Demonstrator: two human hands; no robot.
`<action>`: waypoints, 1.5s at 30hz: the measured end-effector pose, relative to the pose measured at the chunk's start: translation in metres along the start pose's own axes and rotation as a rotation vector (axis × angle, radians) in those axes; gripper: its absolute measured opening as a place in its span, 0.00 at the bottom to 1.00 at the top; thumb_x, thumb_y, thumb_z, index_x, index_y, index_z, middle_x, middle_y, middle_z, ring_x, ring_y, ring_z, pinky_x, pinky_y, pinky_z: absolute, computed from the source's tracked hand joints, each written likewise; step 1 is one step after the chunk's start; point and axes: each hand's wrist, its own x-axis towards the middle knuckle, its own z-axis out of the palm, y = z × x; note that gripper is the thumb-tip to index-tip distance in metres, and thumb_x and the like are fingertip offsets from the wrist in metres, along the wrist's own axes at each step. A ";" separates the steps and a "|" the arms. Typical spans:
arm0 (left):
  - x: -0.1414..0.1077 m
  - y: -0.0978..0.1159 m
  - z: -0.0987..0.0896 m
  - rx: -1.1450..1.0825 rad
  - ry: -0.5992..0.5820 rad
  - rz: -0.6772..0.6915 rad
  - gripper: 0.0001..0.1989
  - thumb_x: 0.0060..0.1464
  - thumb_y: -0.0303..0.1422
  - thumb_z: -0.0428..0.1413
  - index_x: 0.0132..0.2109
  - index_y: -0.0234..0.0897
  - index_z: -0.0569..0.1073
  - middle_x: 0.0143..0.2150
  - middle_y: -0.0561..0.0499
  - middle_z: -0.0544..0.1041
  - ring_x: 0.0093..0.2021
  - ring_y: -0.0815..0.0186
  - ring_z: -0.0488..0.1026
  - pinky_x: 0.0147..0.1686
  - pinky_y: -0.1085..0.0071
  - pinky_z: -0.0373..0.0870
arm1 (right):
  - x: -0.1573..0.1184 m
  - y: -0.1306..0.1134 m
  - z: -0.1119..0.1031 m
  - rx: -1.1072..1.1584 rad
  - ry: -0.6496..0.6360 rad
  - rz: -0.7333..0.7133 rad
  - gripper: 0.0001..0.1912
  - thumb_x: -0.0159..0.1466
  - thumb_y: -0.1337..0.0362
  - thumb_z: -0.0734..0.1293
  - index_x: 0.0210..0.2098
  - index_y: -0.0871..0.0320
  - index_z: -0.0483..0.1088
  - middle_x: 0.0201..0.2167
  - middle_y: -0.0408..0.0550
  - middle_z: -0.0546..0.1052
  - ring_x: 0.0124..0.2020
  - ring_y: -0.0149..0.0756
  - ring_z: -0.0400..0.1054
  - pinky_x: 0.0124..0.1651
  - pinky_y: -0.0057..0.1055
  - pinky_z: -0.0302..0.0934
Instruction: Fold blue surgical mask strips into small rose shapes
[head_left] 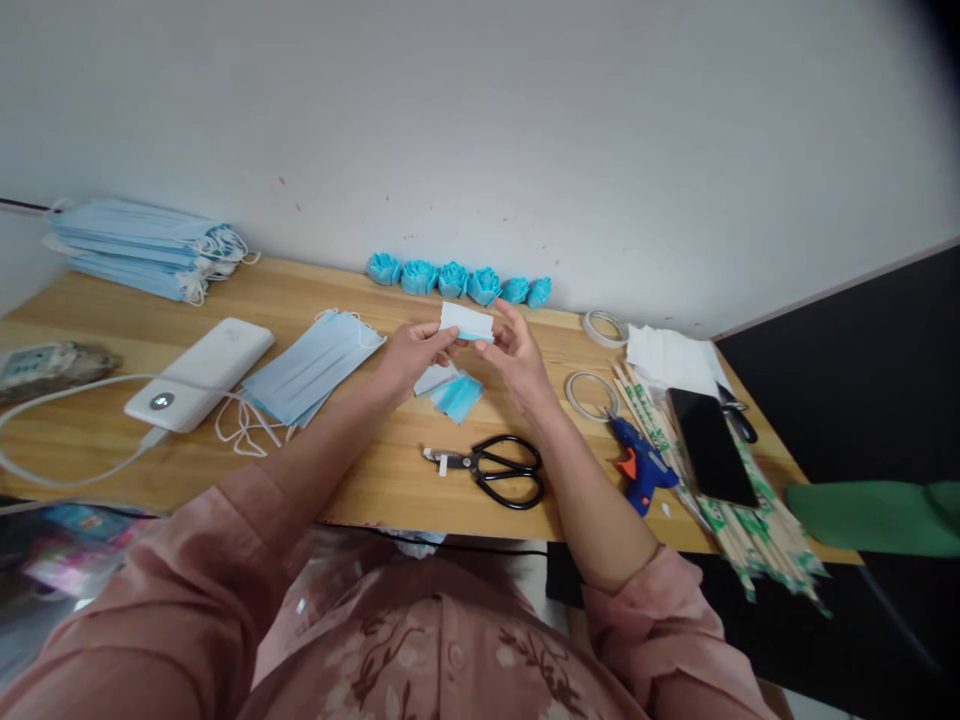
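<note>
we find the white-and-blue piece [463, 317] held above the wooden table [375, 490], just in front of the blue flowers [453, 278]. the left hand [411, 357] pinches its left end between thumb and fingers; the right hand [520, 362] pinches the right end, index finger raised. we judge that the two-ended grip keeps so limp a sheet taut and level. a blue band runs along its lower edge; whether this is a fold we cannot tell.

below the hands lie loose cut pieces [459, 398], probably kept there for a short reach. the scissors [510, 470] rest nearer the body, handles to the right, which would suit a right-hand pickup. the glue gun [641, 468] lies farther right, apart from the sheets, perhaps to keep its nozzle off them. six flowers line the wall, seemingly out of the working area. we note flat masks [311, 365] left of the hands.
</note>
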 end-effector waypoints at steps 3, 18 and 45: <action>-0.001 0.000 0.000 0.056 -0.018 0.035 0.11 0.51 0.38 0.66 0.30 0.34 0.80 0.26 0.51 0.77 0.27 0.70 0.68 0.32 0.71 0.65 | -0.001 0.002 -0.002 -0.079 0.003 0.006 0.39 0.56 0.47 0.75 0.63 0.48 0.63 0.38 0.44 0.80 0.41 0.40 0.75 0.48 0.40 0.71; -0.003 -0.003 0.005 -0.315 -0.198 -0.088 0.14 0.47 0.36 0.71 0.34 0.31 0.79 0.31 0.48 0.79 0.34 0.67 0.75 0.36 0.69 0.70 | -0.005 -0.004 0.003 0.023 -0.006 0.057 0.37 0.55 0.48 0.76 0.60 0.49 0.66 0.45 0.46 0.80 0.46 0.41 0.75 0.52 0.42 0.74; 0.002 0.002 0.001 -0.295 -0.037 -0.049 0.15 0.51 0.38 0.68 0.32 0.31 0.76 0.30 0.48 0.80 0.33 0.68 0.77 0.34 0.71 0.68 | -0.007 -0.017 0.001 -0.060 0.123 -0.059 0.18 0.62 0.46 0.69 0.44 0.51 0.71 0.43 0.46 0.80 0.48 0.39 0.75 0.51 0.37 0.70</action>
